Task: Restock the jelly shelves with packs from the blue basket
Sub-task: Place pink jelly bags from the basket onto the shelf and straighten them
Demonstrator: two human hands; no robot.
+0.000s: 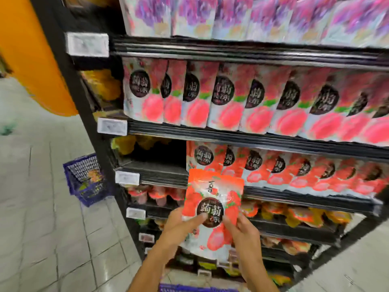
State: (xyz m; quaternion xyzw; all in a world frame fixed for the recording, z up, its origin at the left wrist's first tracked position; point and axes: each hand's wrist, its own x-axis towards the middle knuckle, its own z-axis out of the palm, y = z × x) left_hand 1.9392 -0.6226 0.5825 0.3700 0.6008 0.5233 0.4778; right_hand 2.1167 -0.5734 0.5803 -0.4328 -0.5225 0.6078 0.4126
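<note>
We pinch the jelly pack [212, 199] in left hand [183, 226] and right hand [244, 232] | keep it upright | aim for the shelf gap [157, 163]

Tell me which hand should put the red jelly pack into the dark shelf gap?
Probably the left hand. It holds the red-and-white plastic jelly pack on the side nearer the dark gap, which lies up and left. The right hand holds the far side.
</note>
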